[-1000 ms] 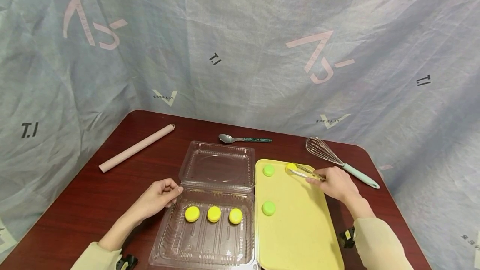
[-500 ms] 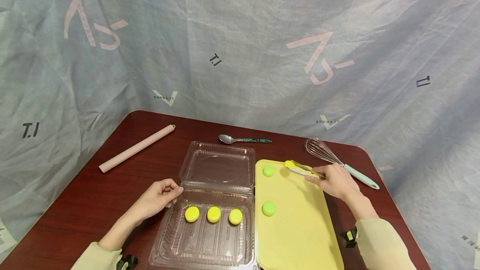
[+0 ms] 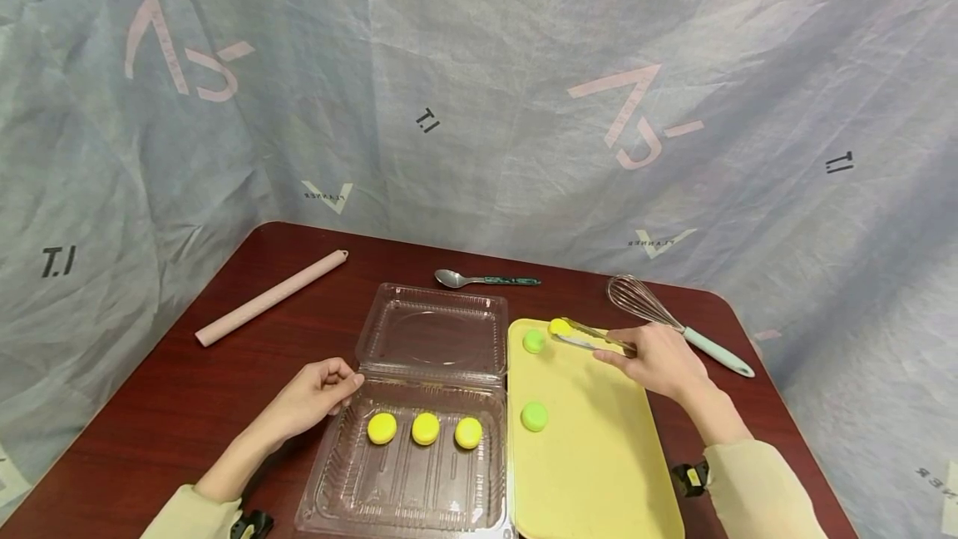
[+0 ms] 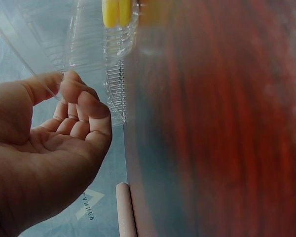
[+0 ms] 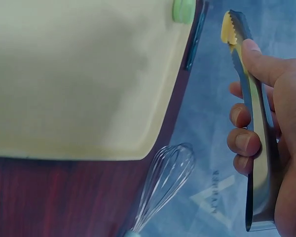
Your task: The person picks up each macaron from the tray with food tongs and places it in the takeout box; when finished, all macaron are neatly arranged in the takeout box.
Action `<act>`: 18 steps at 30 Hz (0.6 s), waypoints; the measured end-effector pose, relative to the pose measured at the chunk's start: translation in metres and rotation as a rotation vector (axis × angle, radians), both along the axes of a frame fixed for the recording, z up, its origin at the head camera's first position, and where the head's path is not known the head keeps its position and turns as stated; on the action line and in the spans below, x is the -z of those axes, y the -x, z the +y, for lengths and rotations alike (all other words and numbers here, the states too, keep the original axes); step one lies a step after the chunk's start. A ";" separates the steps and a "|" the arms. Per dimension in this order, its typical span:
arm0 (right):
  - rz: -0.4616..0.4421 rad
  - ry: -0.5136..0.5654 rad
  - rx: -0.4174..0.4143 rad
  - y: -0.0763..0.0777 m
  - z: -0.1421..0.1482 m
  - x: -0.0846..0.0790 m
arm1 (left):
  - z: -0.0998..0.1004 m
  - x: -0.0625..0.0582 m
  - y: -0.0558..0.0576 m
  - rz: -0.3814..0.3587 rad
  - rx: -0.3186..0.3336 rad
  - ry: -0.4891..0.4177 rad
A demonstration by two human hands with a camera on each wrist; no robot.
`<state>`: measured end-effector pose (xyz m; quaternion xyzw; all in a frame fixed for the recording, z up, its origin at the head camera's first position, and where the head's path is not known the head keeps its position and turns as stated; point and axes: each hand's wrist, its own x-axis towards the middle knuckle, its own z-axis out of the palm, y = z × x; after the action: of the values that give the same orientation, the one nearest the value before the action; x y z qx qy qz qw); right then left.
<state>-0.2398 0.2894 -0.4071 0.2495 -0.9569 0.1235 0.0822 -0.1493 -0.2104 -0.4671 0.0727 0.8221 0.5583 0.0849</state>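
My right hand (image 3: 653, 360) grips metal tongs (image 5: 259, 148), whose toothed tips clasp a yellow macaron (image 3: 559, 327) above the far end of the yellow tray (image 3: 599, 456). Two green macarons, a far one (image 3: 534, 341) and a nearer one (image 3: 535, 416), lie along the tray's left side. With thumb and fingers, my left hand (image 3: 314, 396) pinches the left rim of a clear plastic container (image 3: 404, 501), beside its hinge. Its lid (image 3: 434, 331) lies folded back. Three yellow macarons, among them a middle one (image 3: 426, 428), sit in a row in the base.
A pink rolling pin (image 3: 272, 298) lies at the left of the dark red table (image 3: 187, 406). Behind the container is a spoon (image 3: 486, 279). A whisk (image 3: 677, 323) lies right of the tray, near my right hand. Grey cloth (image 3: 479, 106) hangs behind the table.
My right hand has moved left with the tongs, lifting the yellow macaron off the tray and bringing it nearer the far green macaron. The left hand has stayed in place.
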 end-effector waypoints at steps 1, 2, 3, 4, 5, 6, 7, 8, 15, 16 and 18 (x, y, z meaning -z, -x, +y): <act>0.005 0.000 -0.009 -0.001 -0.002 -0.001 | 0.000 0.000 0.000 -0.002 -0.002 0.002; 0.007 -0.001 -0.012 -0.001 -0.005 -0.002 | 0.000 -0.001 0.000 -0.003 -0.005 0.004; 0.007 -0.001 -0.017 -0.002 -0.007 -0.004 | 0.000 -0.001 -0.001 -0.005 -0.009 0.006; 0.008 0.001 -0.022 -0.002 -0.009 -0.005 | 0.000 -0.001 -0.001 -0.007 -0.012 0.008; 0.006 0.001 -0.028 -0.003 -0.012 -0.007 | 0.001 -0.002 -0.001 -0.010 -0.014 0.007; 0.007 -0.001 -0.031 -0.004 -0.014 -0.008 | 0.001 -0.002 -0.001 -0.013 -0.015 0.007; 0.008 0.000 -0.040 -0.005 -0.017 -0.010 | 0.001 -0.002 -0.001 -0.016 -0.016 0.005; 0.011 0.000 -0.047 -0.006 -0.019 -0.012 | 0.001 -0.003 -0.001 -0.019 -0.016 0.004; 0.019 0.003 -0.085 -0.013 -0.036 -0.021 | 0.002 -0.004 -0.001 -0.018 -0.010 -0.015; 0.022 0.003 -0.091 -0.014 -0.038 -0.022 | 0.002 -0.004 -0.001 -0.018 -0.009 -0.020; 0.028 -0.004 -0.107 -0.015 -0.042 -0.023 | 0.002 -0.004 -0.001 -0.025 -0.013 -0.022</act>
<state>-0.2243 0.2478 -0.3839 0.3021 -0.9412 0.1224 0.0885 -0.1478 -0.2083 -0.4630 0.0613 0.8151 0.5689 0.0906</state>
